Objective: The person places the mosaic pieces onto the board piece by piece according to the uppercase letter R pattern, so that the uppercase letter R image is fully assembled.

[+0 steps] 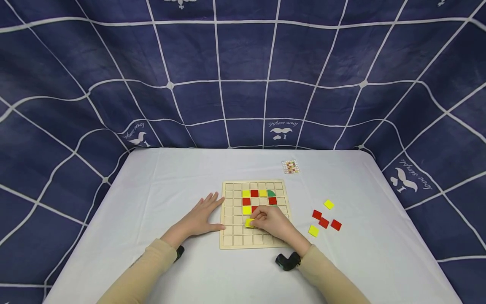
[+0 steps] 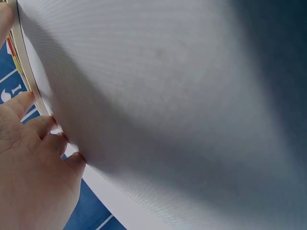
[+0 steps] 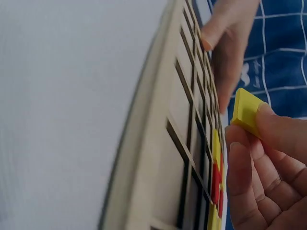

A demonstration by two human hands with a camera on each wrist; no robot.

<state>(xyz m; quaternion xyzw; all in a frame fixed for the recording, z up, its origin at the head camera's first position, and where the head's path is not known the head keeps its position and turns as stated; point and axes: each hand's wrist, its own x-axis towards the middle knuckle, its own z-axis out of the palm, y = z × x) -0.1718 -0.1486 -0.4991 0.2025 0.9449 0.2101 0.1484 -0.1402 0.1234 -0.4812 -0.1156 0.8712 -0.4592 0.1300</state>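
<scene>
Tile [image 1: 249, 223] in yellow sits pinched between thumb and fingers of the right hand [image 1: 271, 219], a closed grip just above the board [image 1: 237, 240]; the right wrist view shows the tile raised off the surface. The left hand [image 1: 199, 217] grips nothing: its fingers are spread, with thumb and forefinger touching the board's left edge. On the board, the farthest line of set pieces [image 1: 254, 193] runs yellow, red, yellow, then a rounded green piece [image 1: 271, 193]. Nearer come two reds [image 1: 246, 201], set apart, then a yellow [image 1: 247, 209] beside a red, partly hidden by the right hand. Right of the board, five loose tiles [image 1: 324, 223], three red and two yellow, lie on the desk [image 1: 182, 169]. A small patterned card [image 1: 290, 166] lies beyond the board.
</scene>
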